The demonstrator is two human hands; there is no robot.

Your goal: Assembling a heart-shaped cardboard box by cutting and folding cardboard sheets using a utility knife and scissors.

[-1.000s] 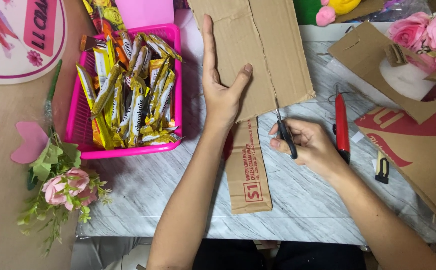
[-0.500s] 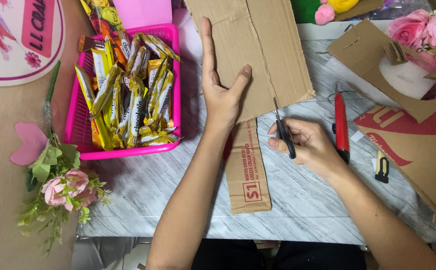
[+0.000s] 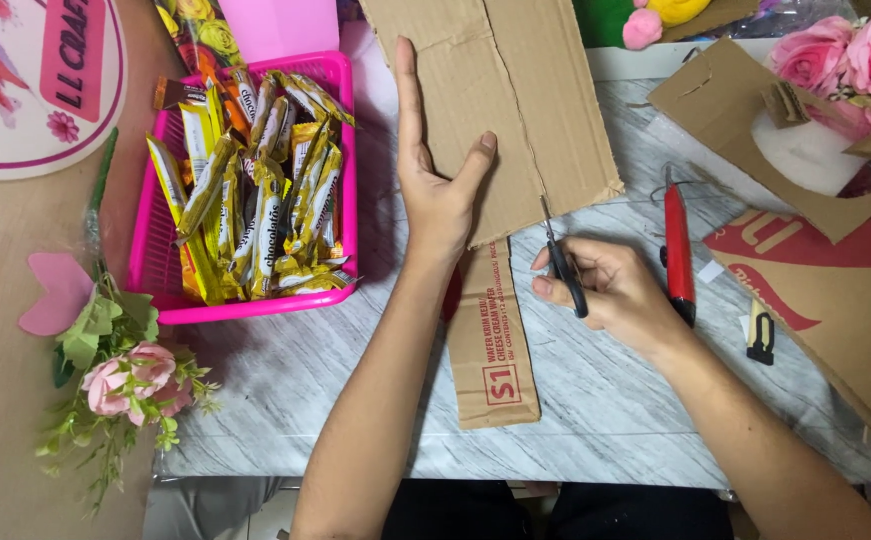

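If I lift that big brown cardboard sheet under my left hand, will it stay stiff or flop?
The cardboard sheet looks corrugated, so probably fairly stiff and light. It shows fold creases, so it may hinge there. The left hand presses it flat while the right hand holds scissors at its edge; a cut flap could droop.

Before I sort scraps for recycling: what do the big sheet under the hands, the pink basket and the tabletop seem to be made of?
The sheet looks like brown corrugated cardboard: matte, creased, with rough torn edges. The basket looks like moulded plastic: bright pink, slightly glossy, with slotted walls. The tabletop shows grey-white marble veining, but whether it is stone or a printed covering cannot be told. The left hand presses the sheet; the right hand holds scissors.
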